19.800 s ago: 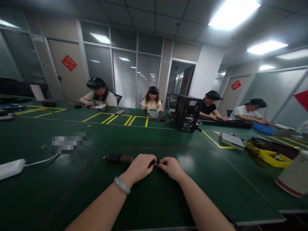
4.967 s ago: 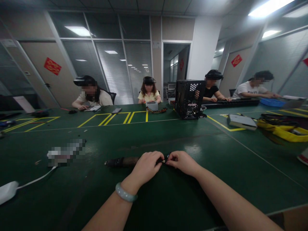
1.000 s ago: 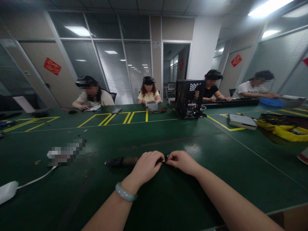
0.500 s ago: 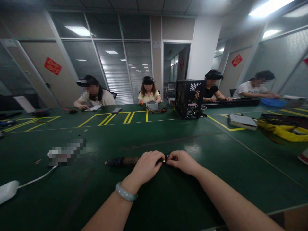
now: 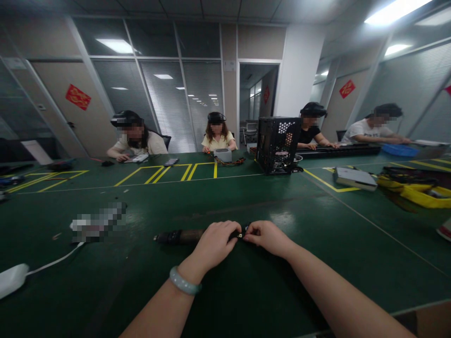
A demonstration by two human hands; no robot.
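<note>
A dark cylindrical tool (image 5: pixel 183 236) lies on the green table, its narrow tip pointing left. My left hand (image 5: pixel 220 238) rests over its right end, with thumb and fingers closed around a small dark part that has a shiny metal spot. Close by on the right, my right hand (image 5: pixel 266 237) pinches at the same spot, fingertips nearly touching those of the left. What exactly each hand grips is too small and partly hidden. A pale bracelet (image 5: pixel 184 281) circles my left wrist.
A black computer case (image 5: pixel 278 145) stands beyond my hands. Left lies a blurred device (image 5: pixel 98 224) near a white adapter (image 5: pixel 13 280) and cable. A silver box (image 5: pixel 355 178) and yellow tray (image 5: pixel 428 196) lie right. Several people sit across the green table (image 5: pixel 158 291).
My hands keep nearly the same position and grip. Across the table, the person at the left has shifted the head slightly to the left.
</note>
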